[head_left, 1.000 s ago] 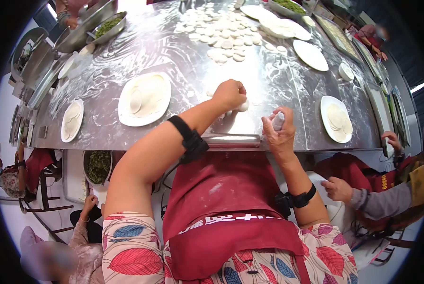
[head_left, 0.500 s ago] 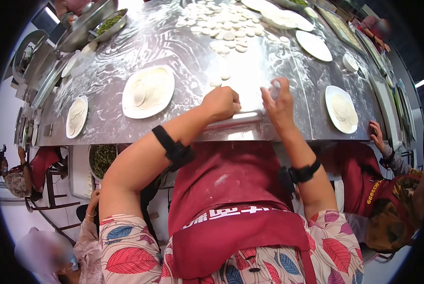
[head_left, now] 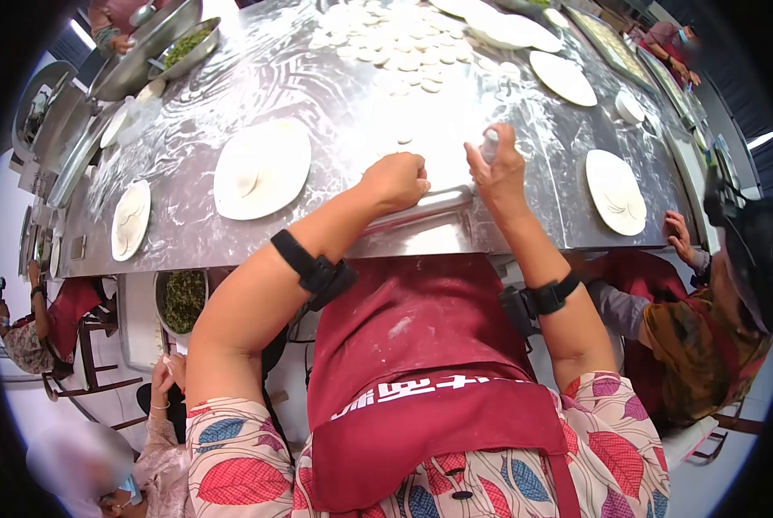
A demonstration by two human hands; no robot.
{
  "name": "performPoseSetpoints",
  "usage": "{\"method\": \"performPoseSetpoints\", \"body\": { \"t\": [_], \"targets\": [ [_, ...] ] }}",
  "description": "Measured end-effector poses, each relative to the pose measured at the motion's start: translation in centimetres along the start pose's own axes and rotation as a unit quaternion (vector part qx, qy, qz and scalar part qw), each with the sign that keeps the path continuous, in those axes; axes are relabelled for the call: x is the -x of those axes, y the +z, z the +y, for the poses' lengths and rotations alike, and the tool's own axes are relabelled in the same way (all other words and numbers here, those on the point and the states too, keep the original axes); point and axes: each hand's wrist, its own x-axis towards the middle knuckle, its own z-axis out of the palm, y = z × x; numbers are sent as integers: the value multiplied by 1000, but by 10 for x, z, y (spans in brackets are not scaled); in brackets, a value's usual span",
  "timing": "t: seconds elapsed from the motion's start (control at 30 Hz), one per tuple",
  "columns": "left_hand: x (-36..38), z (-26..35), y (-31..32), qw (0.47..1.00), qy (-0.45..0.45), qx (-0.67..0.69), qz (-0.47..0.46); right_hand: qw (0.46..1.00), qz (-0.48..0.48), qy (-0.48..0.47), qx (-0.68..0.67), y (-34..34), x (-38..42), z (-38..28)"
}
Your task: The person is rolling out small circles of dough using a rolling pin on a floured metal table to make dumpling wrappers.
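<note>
My left hand (head_left: 395,181) is closed, palm down, above the floured metal table (head_left: 343,233). Its fingers curl out of sight, so anything inside is hidden. Close beside it lies a shiny metal bar-like edge (head_left: 443,198). On the other side of that edge, my right hand (head_left: 499,168) is raised, its thumb and fingers bent around a small pale, rounded object (head_left: 489,145) that I cannot identify. A dough piece (head_left: 405,139) lies just beyond my left hand. Farther back, several flat round dough pieces (head_left: 404,43) are spread out.
White plates with dough rounds stand left (head_left: 274,194), far left (head_left: 131,221) and right (head_left: 613,173). Metal bowls with green filling (head_left: 183,47) are back left. A co-worker's hand (head_left: 680,235) rests at the right edge. Another co-worker sits lower left (head_left: 158,440).
The view has shifted slightly. Both my hands keep nearly the same pose. The co-worker on the right has moved up toward the table, and the lower-left co-worker's hands are more visible.
</note>
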Motion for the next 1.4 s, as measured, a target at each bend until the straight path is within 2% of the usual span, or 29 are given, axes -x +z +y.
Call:
{"method": "performPoseSetpoints", "body": {
  "t": [0.1,0.2,0.23,0.37,0.47,0.57,0.67,0.73,0.8,0.87,0.97,1.07,1.1,1.2,1.23,1.27,1.33,1.37,1.4],
  "targets": [
    [0,-1,-4,999,29,13,-42,1000,0,-17,24,-8,8,1],
    [7,-12,-4,999,33,-9,6,1000,-3,-4,-9,-30,46,-12],
    [10,-15,-5,997,-18,70,-12,1000,3,4,-31,-30,53,-10],
    [11,-7,-11,998,34,8,-46,999,-2,-31,8,-12,14,-6],
    [-2,-6,-8,1000,15,-16,5,999,-40,13,10,7,-16,1],
    [0,-13,-7,998,55,-4,-8,994,-4,-89,68,-9,2,0],
    [5,-22,-5,998,40,44,-8,997,-35,60,-37,-30,42,-15],
    [11,-21,-4,995,18,94,-38,1000,-24,-3,-1,-24,32,-12],
    [13,-11,-11,997,23,63,-38,995,2,-82,48,-10,9,1],
    [-2,-17,-3,998,52,-21,33,998,-25,-37,40,10,-15,10],
    [-2,-13,-6,998,61,27,-14,998,-49,-13,40,-1,-9,2],
    [7,-17,-6,998,64,-22,-3,997,-24,-53,43,-27,35,1],
    [11,-17,-8,999,42,5,14,998,-21,-45,26,-28,40,1],
    [14,-21,-7,982,-54,169,-67,1000,-14,-17,1,-23,47,5],
    [13,-18,-8,997,16,61,-35,999,-18,-23,12,-11,24,9],
    [8,-16,-9,999,13,18,-23,999,-22,-35,23,-3,5,10],
    [0,-7,-8,998,2,-61,7,999,-49,9,20,5,-12,3],
    [-2,-5,-8,999,-15,-37,0,997,-66,29,19,8,-17,-1],
    [-2,-5,-7,999,11,-31,4,998,-39,-21,52,4,-14,-2]
  ]
}}
